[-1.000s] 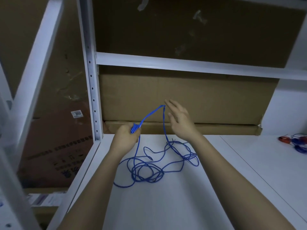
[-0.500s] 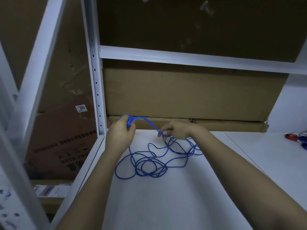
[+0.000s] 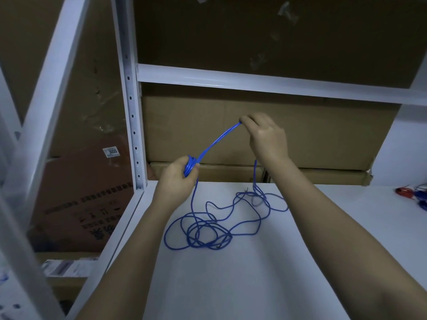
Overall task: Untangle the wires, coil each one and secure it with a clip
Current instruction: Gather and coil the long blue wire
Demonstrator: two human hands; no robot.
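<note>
Most of blue wire (image 3: 215,229) still loose on white shelf (image 3: 265,285), sprawled in overlapping loops btwn the two forearms. Only a few turns coiled so far, bunched in left hand (image 3: 179,179), fingers curled tight round the small bundle. Right hand (image 3: 265,137) raised above and to the right, fingertips pinching a doubled run of the same wire, stretched taut down to the left fist; another strand drops from behind right wrist to the heap. Judged early-to-mid on this wire: coil begun, bulk left to draw in, no clip on it yet, none seen nearby.

Around, big to small: cardboard boxes (image 3: 265,125) filling back of the bay, flat box (image 3: 312,175) beneath them at shelf level; white upright post (image 3: 130,112) w/ holes just left of left hand; horizontal beam (image 3: 254,80) overhead; brown carton (image 3: 87,192) w/ sticker reading 3055 beyond the post; red and blue wires (image 3: 413,195) at far right edge, well apart, too small to tell if coiled or clipped.

In the way: crossings in the heap near the front, likely to snag as slack gets pulled; post close to the left fist.
</note>
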